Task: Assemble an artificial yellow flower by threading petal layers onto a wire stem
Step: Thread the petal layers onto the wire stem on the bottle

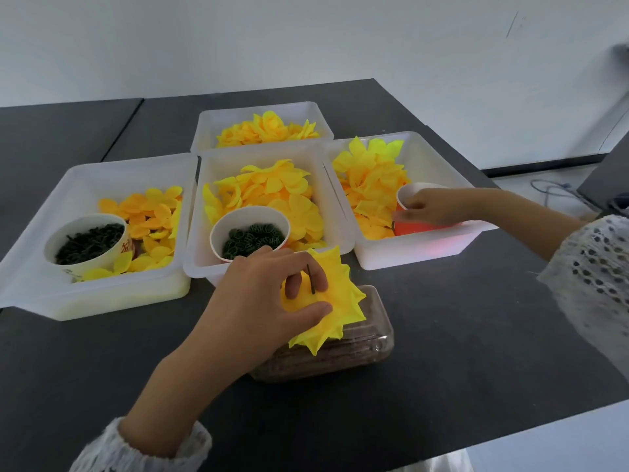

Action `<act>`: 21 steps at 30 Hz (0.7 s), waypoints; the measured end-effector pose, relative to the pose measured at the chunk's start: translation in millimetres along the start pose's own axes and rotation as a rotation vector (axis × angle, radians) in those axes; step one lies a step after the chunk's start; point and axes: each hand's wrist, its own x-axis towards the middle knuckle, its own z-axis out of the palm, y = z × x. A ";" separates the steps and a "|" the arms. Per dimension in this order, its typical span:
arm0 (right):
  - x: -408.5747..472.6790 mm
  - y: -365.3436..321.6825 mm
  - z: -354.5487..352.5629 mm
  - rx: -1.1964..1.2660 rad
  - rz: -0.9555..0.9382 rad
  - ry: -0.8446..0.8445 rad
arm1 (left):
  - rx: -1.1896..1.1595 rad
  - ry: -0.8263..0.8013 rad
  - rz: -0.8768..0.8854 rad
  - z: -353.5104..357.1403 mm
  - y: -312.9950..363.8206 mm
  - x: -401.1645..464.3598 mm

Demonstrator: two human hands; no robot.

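Note:
My left hand [262,301] grips a half-built yellow flower [337,301], several pointed petal layers stacked on a dark wire stem [310,279] that pokes up between my fingers. It hovers over a clear plastic box [357,352]. My right hand [432,206] reaches into the right white bin [439,247], fingers bunched at the rim of an orange paper cup [413,228] among loose yellow petals [371,185]; whether it holds anything is hidden.
Three more white bins of yellow petals stand on the dark table: left [44,294], middle [200,267] and back [211,131]. A paper cup of dark pieces [86,243] sits in the left bin, a cup of green rings [250,236] in the middle one.

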 end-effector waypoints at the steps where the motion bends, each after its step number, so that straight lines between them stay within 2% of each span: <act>1: -1.0 1.6 -2.2 0.074 0.010 -0.012 | 0.005 -0.002 0.001 0.0 0.2 0.5; 4: -3.9 13.5 -6.0 0.245 0.072 -0.037 | 0.011 -0.005 0.005 0.4 0.1 0.9; 9: 4.9 19.2 -2.4 0.065 0.067 -0.136 | -0.009 -0.015 0.005 0.0 -0.7 1.2; 17: 12.3 18.8 -0.1 0.022 -0.010 0.041 | -0.050 -0.007 0.013 0.0 -1.4 -1.3; 21: 6.6 18.2 -14.8 0.024 0.024 0.096 | -0.072 -0.008 0.016 0.6 -1.7 -0.8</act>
